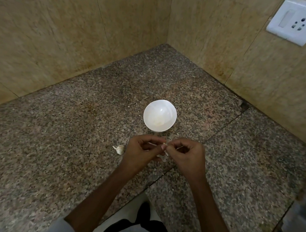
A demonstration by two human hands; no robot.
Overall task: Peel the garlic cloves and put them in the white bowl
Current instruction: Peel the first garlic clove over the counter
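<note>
Garlic clove is up off the counter, pinched between my two hands just in front of the white bowl. Only a pale sliver of it shows, so I can't tell how much skin is on it.

Left hand has its fingers curled, thumb and fingertips clamping the clove. Right hand is curled the same way, nipping at the clove's near end, probably working a strip of skin.

Risk one: the clove is small and likely slick, so if I squeeze too hard it could shoot out onto the granite counter or over its front edge, which lies right below my forearms.

Risk two: loose peel scraps lie under my hands, close to the bowl. A careless drop could carry skin in with the clove.

Something pale sits inside the bowl, though I can't tell what.

Another garlic piece waits just left of my left hand, near enough for the wrist to knock it away.

Wall socket is far off at upper right, no concern.
</note>
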